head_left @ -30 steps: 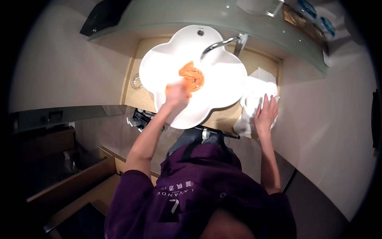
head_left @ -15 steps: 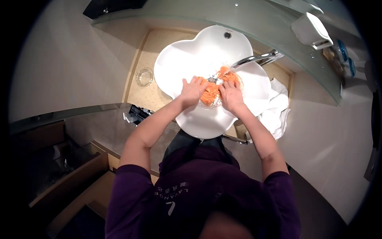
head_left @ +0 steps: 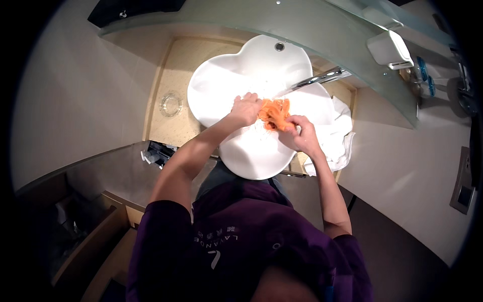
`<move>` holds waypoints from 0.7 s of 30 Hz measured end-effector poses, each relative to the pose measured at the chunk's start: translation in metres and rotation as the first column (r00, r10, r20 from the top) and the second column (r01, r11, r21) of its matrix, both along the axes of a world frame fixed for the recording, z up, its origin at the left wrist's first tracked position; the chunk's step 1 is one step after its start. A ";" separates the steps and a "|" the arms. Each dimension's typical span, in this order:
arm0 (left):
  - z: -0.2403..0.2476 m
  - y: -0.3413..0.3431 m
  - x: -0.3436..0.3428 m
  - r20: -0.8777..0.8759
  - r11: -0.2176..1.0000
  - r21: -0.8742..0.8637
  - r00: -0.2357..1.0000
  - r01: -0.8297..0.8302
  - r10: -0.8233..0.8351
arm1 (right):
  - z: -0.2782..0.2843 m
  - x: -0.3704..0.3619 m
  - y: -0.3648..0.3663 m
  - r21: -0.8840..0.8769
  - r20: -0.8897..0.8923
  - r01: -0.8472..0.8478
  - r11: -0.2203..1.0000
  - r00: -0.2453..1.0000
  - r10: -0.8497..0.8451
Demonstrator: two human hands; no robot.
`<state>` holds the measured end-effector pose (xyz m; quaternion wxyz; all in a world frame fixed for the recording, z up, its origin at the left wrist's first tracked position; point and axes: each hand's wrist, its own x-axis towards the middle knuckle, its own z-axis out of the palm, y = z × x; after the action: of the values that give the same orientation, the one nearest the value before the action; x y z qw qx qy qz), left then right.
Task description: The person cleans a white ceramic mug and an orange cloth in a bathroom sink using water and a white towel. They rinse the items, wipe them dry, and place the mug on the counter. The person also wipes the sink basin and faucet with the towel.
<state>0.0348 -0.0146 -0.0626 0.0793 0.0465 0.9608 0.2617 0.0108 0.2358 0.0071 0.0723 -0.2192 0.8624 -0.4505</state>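
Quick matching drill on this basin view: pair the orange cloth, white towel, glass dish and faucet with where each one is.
Things:
1. orange cloth
2. white towel
3. glass dish
4. faucet

Places:
A. on the counter left of the basin
B. reaching over the basin from its right
C. gripped by both hands over the basin
D. heaped on the counter right of the basin

Pairs: 1-C, 2-D, 3-A, 4-B

A bathroom — white basin (head_left: 251, 156), tap (head_left: 322, 78), glass shelf (head_left: 282, 22)

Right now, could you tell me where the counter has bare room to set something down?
The beige counter left of the white basin is bare around the glass dish. The right side is crowded by white towels. Both hands hold the orange cloth over the basin.
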 end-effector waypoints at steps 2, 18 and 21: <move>0.000 -0.011 -0.003 0.175 0.992 -0.124 0.985 0.024 -0.002 | 0.016 -0.003 0.003 0.223 0.140 -0.304 0.926 0.950 0.278; 0.077 -0.065 0.028 0.317 0.557 0.628 0.832 -0.543 0.454 | -0.039 -0.006 -0.043 0.686 0.171 -0.310 0.659 0.948 0.268; 0.104 -0.056 0.040 0.059 0.844 0.328 0.901 -0.424 0.430 | -0.023 0.000 -0.055 0.614 0.177 -0.329 0.717 0.943 0.282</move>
<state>0.0746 -0.0708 0.0412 0.0020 -0.1534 0.8894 0.4307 0.0105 0.1811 -0.0162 0.2457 -0.3049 0.9121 -0.1214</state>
